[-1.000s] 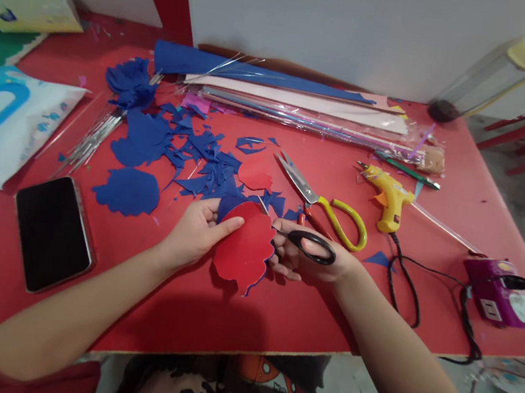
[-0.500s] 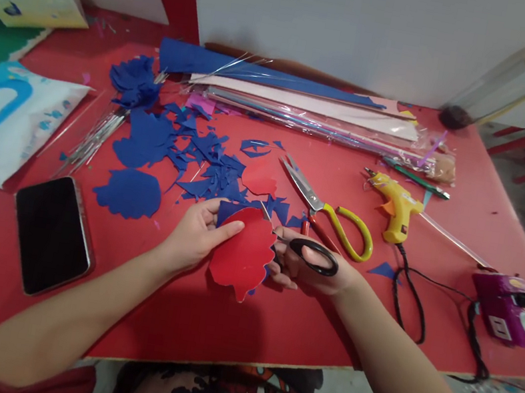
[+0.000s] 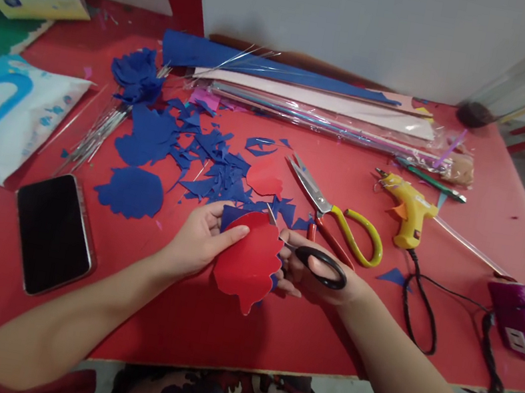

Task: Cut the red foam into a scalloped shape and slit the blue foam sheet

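Between thumb and fingers, my left hand (image 3: 198, 239) pinches a red scalloped template (image 3: 250, 259) laid over a piece of blue sheet (image 3: 230, 216). My right hand (image 3: 317, 274) grips black-handled scissors (image 3: 321, 266), thumb through a loop, with a blade at the template's upper right edge. Part of the blue sheet is hidden under the template. Left of my hands lie cut blue petal shapes (image 3: 128, 191) and many blue scraps (image 3: 219, 168). A smaller red piece (image 3: 266, 178) rests just beyond the template.
Yellow-and-red-handled scissors (image 3: 312, 188), a yellow glue gun (image 3: 410, 209) and a purple power block (image 3: 522, 320) are on the right. A phone (image 3: 52, 234), a wipes pack (image 3: 8, 111) and wires (image 3: 97, 137) sit left. Rolled sheets (image 3: 274, 70) line the back.
The view has shifted slightly, so most things appear moved a little. Both hands keep their hold on the template, blue sheet and scissors; the template's lower tip sits slightly lower in view.
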Demonstrator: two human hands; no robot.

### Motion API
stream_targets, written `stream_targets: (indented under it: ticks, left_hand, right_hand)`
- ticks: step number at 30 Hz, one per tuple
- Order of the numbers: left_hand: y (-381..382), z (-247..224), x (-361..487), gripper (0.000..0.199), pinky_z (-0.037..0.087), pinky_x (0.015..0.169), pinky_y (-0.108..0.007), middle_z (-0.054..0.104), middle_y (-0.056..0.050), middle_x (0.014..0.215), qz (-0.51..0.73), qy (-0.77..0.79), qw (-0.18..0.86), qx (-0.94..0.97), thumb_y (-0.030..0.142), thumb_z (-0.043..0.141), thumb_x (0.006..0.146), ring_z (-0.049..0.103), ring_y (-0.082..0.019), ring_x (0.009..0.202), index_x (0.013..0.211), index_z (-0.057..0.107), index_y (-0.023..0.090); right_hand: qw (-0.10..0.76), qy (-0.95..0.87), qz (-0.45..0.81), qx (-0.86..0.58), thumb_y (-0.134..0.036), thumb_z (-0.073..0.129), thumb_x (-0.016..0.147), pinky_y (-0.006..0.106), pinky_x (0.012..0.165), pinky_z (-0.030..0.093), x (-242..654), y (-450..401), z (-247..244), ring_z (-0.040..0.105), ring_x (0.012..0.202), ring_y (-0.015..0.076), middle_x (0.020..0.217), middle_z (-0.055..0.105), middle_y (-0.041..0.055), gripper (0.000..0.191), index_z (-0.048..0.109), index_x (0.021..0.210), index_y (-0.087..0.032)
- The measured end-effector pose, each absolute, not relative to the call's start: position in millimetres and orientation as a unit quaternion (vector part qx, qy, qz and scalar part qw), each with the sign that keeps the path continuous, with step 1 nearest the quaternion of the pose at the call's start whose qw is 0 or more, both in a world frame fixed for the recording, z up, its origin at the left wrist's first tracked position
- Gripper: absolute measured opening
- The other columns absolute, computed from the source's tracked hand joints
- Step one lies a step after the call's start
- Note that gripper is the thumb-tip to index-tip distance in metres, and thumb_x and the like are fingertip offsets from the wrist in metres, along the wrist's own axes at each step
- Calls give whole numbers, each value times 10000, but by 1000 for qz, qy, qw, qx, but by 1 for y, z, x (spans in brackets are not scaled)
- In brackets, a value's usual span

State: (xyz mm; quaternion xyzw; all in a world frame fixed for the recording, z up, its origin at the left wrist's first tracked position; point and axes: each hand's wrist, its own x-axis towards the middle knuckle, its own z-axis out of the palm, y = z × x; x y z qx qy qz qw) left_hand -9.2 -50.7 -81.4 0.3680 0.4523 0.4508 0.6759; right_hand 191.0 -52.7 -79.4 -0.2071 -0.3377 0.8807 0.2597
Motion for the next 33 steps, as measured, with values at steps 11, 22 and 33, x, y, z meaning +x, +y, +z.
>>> stream_targets:
  ticks: [11, 22, 33]
  left_hand:
    - [-50, -78, -8, 328, 549, 738, -330, 727, -58, 829, 428, 471, 690, 346, 370, 765, 607, 684, -223, 778, 817, 627, 160]
    - [-49, -74, -6, 325, 552, 688, -317, 717, -40, 751, 441, 466, 697, 319, 357, 789, 563, 684, -219, 731, 751, 603, 168]
    - [-52, -72, 3, 373, 570, 657, -328, 708, -16, 669, 473, 440, 728, 229, 298, 830, 502, 686, -208, 651, 739, 579, 157]
  right_hand:
    - [233, -319, 897, -199, -508, 640, 728, 194, 404, 232, 193, -50, -78, 383, 474, 46, 716, 473, -19, 430, 424, 903, -179]
    - [249, -317, 897, -183, -463, 626, 770, 184, 406, 222, 192, -51, -79, 376, 478, 32, 733, 468, -19, 376, 432, 908, -172]
    - [284, -313, 880, -217, -438, 661, 749, 185, 431, 254, 184, -58, -80, 377, 477, 36, 715, 470, -38, 377, 427, 924, -199]
